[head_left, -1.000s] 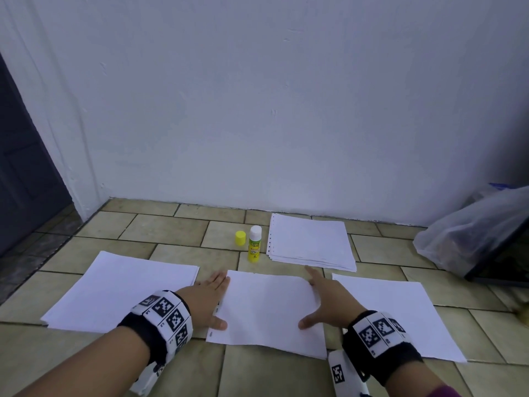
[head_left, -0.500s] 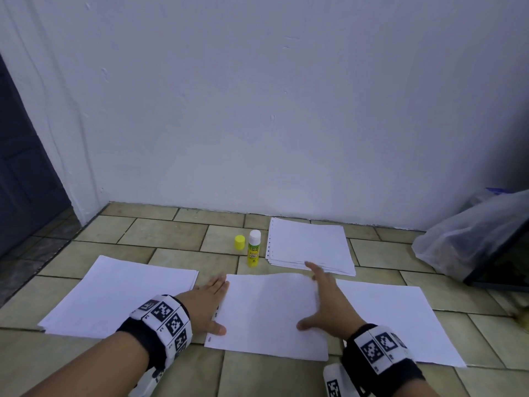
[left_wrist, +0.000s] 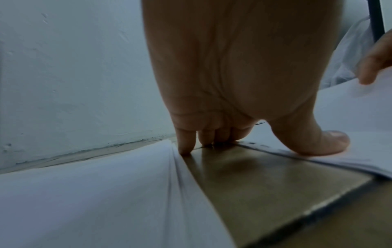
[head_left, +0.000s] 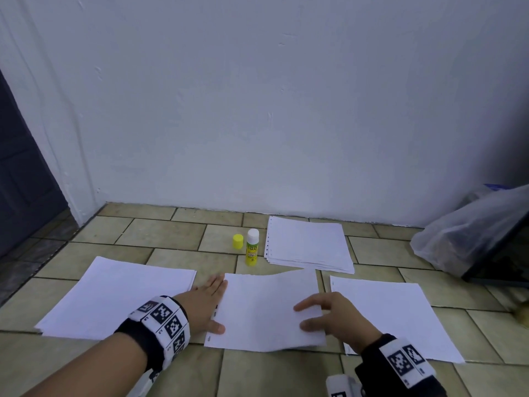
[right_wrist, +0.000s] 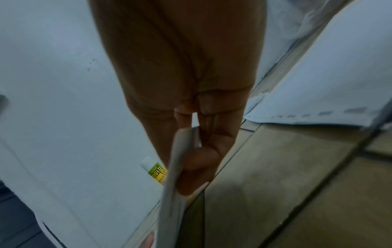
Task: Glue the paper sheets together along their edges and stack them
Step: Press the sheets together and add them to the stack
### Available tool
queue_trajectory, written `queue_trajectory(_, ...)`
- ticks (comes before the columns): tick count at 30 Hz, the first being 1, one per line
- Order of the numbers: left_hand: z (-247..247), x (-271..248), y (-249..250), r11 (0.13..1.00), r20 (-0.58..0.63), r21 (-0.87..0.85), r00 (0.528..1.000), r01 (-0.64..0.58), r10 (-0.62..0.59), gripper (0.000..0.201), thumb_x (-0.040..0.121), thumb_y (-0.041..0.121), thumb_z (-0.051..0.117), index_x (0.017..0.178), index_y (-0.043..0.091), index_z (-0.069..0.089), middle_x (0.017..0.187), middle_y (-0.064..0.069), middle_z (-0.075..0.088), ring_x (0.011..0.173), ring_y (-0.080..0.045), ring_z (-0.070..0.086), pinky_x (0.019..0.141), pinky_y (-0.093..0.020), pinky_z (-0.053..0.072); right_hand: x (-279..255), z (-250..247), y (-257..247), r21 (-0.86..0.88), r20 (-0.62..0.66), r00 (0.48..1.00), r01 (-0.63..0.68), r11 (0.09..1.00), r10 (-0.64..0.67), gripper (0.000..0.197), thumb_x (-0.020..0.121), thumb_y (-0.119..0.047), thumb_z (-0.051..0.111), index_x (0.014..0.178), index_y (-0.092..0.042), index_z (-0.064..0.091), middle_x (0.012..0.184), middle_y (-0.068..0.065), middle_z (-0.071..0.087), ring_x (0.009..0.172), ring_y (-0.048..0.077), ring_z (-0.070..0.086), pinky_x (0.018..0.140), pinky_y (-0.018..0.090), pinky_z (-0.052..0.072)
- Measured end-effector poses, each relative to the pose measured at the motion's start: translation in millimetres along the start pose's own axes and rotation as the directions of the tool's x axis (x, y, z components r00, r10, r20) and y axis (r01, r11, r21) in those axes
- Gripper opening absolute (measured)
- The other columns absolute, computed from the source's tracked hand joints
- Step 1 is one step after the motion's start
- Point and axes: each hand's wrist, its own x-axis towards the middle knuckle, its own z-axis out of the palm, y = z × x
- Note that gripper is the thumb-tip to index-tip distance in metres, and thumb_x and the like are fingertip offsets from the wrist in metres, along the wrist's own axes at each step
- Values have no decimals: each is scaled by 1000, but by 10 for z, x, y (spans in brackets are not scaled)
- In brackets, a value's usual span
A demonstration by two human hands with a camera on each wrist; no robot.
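A white middle sheet (head_left: pixel 263 308) lies on the tiled floor between a left pile of sheets (head_left: pixel 114 296) and a right sheet (head_left: pixel 392 313). My left hand (head_left: pixel 204 305) lies flat at the middle sheet's left edge, its thumb (left_wrist: pixel 318 142) pressing on the punched margin. My right hand (head_left: pixel 329 316) pinches that sheet's right edge (right_wrist: pixel 176 167) between thumb and fingers, and the edge is raised a little off the floor. An uncapped glue stick (head_left: pixel 252 250) stands behind the sheet, with its yellow cap (head_left: pixel 238 241) beside it.
A stack of punched paper (head_left: pixel 307 243) lies near the wall, right of the glue stick. A clear plastic bag (head_left: pixel 469 233) leans on a dark object at the far right. A dark door (head_left: pixel 20 181) is at the left.
My right hand has slid back along the middle sheet's right edge, and its fingers have curled from flat into a pinch that raises the edge. The left hand has stayed put.
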Motion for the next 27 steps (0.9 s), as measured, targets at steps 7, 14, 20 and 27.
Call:
queue_trajectory(7, 17, 16, 16, 1000, -3, 7, 1000, -3, 3, 94, 95, 58, 38, 149, 6, -18, 157, -7, -24, 146, -18, -19, 120, -43, 5, -62, -189, 8, 27, 39, 999, -13, 1000, 12, 36, 80, 2, 67, 101, -27, 73, 118, -1, 63, 99, 21, 64, 76, 24, 57)
queue_trajectory(14, 37, 35, 11, 997, -11, 68, 1000, 21, -20, 88, 97, 51, 39, 150, 7, -16, 158, -7, -22, 146, -20, -18, 119, -44, 7, -355, -732, -65, 82, -39, 998, 56, 995, -52, 35, 72, -1, 68, 96, -26, 76, 92, -8, 71, 49, 0, 48, 50, 15, 40)
queue_trajectory(20, -39, 20, 99, 994, -10, 105, 999, 36, -35, 89, 98, 42, 47, 150, 2, -12, 159, -13, -17, 148, -25, -11, 119, -44, 14, -547, -1192, -150, 402, -123, 976, 213, 890, -178, 67, 38, -43, 93, 101, -26, 76, 86, 13, 71, 56, 9, 55, 52, 15, 47)
queue_trajectory(27, -165, -32, 251, 987, -14, 146, 998, 68, -66, 89, 98, 37, 49, 149, -5, -11, 158, -20, -13, 147, -31, -9, 119, -35, 5, 235, -1302, -314, 311, -504, 864, 197, 930, -14, 41, 86, 12, 48, 106, -17, 68, 104, 7, 59, 74, 13, 50, 60, 21, 44)
